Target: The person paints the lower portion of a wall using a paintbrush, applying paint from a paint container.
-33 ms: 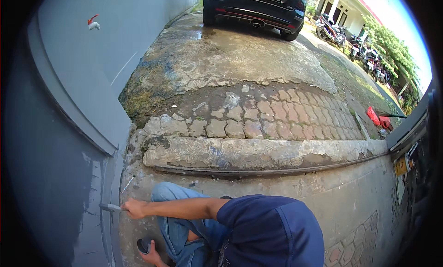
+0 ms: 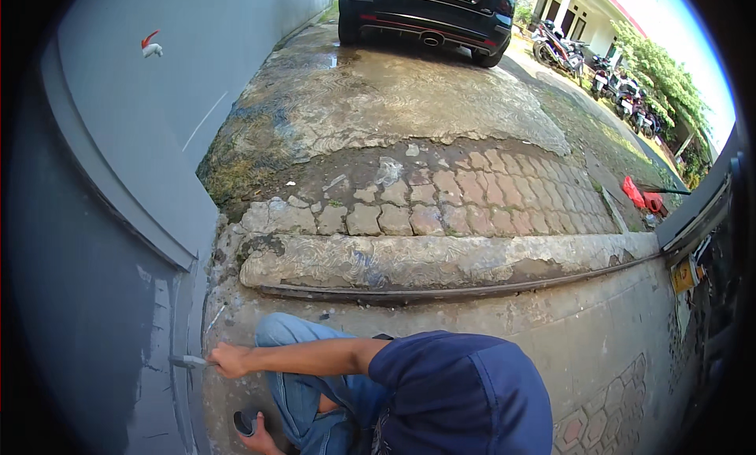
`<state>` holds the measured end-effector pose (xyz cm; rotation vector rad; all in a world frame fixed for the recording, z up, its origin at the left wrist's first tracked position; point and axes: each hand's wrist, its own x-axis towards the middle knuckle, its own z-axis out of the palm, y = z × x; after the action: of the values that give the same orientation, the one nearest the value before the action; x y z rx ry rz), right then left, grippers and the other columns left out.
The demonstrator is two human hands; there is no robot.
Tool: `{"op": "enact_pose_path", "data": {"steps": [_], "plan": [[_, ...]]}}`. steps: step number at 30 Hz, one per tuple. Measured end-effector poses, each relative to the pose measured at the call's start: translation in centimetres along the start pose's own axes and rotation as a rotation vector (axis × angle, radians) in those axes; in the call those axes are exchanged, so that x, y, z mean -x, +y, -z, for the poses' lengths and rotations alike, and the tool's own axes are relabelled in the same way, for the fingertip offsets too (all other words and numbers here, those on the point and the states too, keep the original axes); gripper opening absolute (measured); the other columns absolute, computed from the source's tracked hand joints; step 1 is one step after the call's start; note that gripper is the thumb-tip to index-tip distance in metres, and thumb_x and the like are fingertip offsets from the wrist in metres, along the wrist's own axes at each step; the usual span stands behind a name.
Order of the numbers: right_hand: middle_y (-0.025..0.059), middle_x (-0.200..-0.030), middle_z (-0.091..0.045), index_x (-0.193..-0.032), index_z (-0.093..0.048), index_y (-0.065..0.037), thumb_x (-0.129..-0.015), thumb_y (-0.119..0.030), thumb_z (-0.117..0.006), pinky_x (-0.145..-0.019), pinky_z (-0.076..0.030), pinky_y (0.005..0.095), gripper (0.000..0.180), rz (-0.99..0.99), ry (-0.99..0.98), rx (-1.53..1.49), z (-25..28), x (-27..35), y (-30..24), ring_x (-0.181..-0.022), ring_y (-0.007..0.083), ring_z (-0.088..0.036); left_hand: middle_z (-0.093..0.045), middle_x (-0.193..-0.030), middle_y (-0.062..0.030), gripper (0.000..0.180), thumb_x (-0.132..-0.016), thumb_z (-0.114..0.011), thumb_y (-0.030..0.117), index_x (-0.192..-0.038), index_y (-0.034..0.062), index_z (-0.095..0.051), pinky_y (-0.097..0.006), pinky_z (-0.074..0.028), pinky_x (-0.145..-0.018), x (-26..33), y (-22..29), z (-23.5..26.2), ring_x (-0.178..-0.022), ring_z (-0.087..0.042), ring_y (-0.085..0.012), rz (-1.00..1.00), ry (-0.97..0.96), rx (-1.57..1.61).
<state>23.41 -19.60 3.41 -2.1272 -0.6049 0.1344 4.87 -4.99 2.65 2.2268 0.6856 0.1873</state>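
Neither of my own hands is in the picture. Below me a person in a dark blue cap (image 2: 480, 400), blue shirt and jeans crouches beside a grey wall (image 2: 94, 282). One of their hands (image 2: 228, 360) reaches left and holds a small brush (image 2: 187, 362) with its tip against the wall's lower edge. Their other hand (image 2: 258, 435), low near the bottom rim, grips a small dark cup (image 2: 242, 422).
A metal gate rail (image 2: 472, 291) runs across the concrete below a cracked curb and worn pavers (image 2: 441, 199). A black car (image 2: 425, 14) is parked at the top, with motorbikes (image 2: 606, 73) beyond. A red object (image 2: 634, 191) lies on the right, by a gate edge (image 2: 697, 211).
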Motion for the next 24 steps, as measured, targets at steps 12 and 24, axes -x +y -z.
{"op": "enact_pose_path", "data": {"steps": [12,24], "plan": [[0.0251,-0.072,-0.063,-0.08,-0.066,0.003,-0.069,-0.01,-0.064,-0.07,-0.05,0.047,0.017,-0.008,0.181,-0.23,1.9,4.1,-6.1,-0.079,0.0419,-0.064,-0.07,-0.11,-0.014,0.065,-0.069,-0.083,0.048,-0.118,0.0079,-0.068,-0.042,-0.05,-0.087,-0.3,-1.5,-0.5,-0.098,-0.064,-0.0318,0.134,-0.085,-0.054],[0.0212,-0.057,-0.059,-0.062,-0.063,0.002,-0.056,-0.006,-0.061,-0.056,-0.049,0.0438,0.01,0.106,-0.099,-0.197,0.4,2.9,-6.3,-0.06,0.0367,-0.064,-0.071,-0.102,-0.015,0.059,-0.071,-0.081,0.052,-0.11,0.0083,-0.073,-0.042,-0.051,-0.082,-0.6,-1.1,0.1,-0.09,-0.065,-0.0326,0.043,-0.06,-0.401]]}}
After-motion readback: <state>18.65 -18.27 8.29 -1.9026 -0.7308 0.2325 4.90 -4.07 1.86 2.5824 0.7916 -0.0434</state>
